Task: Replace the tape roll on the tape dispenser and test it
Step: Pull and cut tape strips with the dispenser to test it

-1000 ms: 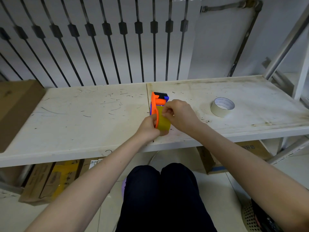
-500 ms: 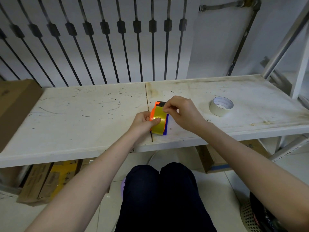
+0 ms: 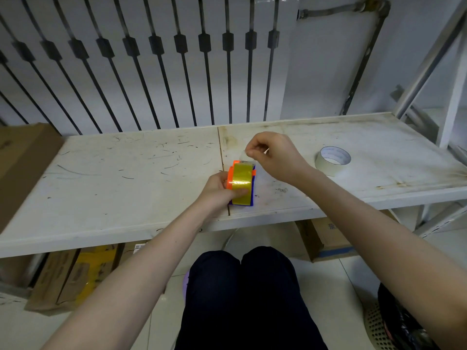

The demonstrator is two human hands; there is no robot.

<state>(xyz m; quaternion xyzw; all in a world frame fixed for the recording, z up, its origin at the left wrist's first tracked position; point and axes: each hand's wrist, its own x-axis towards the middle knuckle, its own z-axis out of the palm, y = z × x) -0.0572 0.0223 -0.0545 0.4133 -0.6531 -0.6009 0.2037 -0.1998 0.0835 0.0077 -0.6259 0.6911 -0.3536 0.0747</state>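
Right fingers [image 3: 253, 150] pinch tape [image 3: 242, 181]; scratched white shelf [image 3: 126, 185]; barred wall [image 3: 323, 61].

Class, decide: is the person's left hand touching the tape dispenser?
Touching. The head view shows the left hand gripping the tape dispenser, its thumb lying across the yellow tape roll.

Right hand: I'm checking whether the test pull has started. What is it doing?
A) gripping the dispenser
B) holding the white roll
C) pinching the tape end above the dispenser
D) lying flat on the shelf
C: the right hand pinches the clear tape end just above the dispenser, which the left hand holds; the white roll lies apart.
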